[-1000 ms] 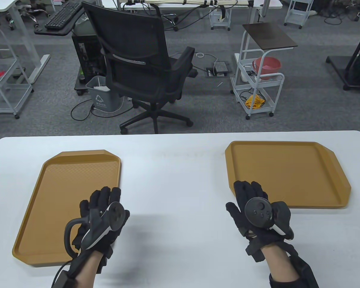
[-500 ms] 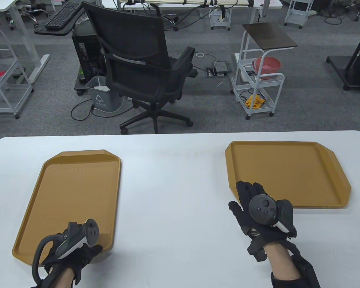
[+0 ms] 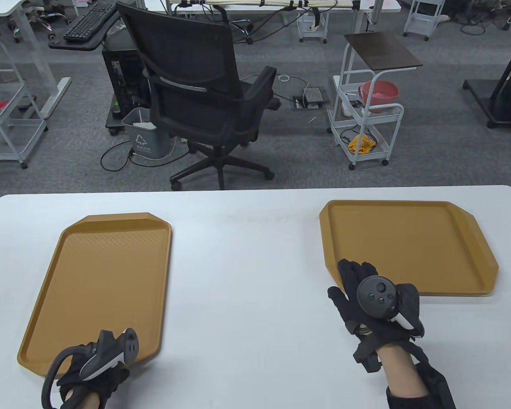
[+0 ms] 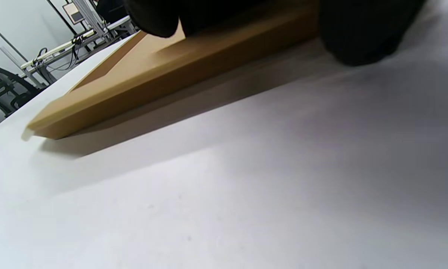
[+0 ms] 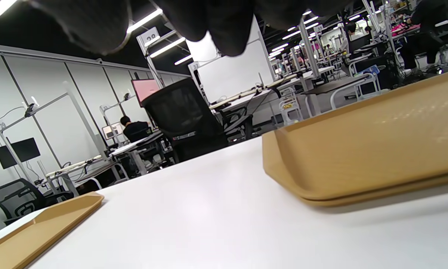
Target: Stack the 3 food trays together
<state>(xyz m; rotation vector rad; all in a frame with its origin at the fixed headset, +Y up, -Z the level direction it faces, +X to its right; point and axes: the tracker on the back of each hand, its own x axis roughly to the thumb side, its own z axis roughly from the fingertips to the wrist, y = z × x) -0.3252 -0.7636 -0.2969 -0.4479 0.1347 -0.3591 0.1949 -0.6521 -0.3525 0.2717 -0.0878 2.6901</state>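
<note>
A tan food tray (image 3: 106, 272) lies on the left of the white table (image 3: 247, 264). My left hand (image 3: 96, 368) grips its near rim; in the left wrist view the fingers (image 4: 153, 16) lie on the rim (image 4: 171, 71), the thumb (image 4: 362, 33) is at its edge, and a shadow lies under the tray. On the right sits a stack of two tan trays (image 3: 404, 243), seen as two layers in the right wrist view (image 5: 358, 164). My right hand (image 3: 357, 279) lies open and flat at the stack's near left corner, holding nothing.
A black office chair (image 3: 204, 93) stands beyond the table's far edge, with a white cart (image 3: 366, 115) to its right. Bare table surface lies between the left tray and the stack.
My left hand has moved back from the tray's right side to its near rim and curled around it. The right hand has barely shifted.
</note>
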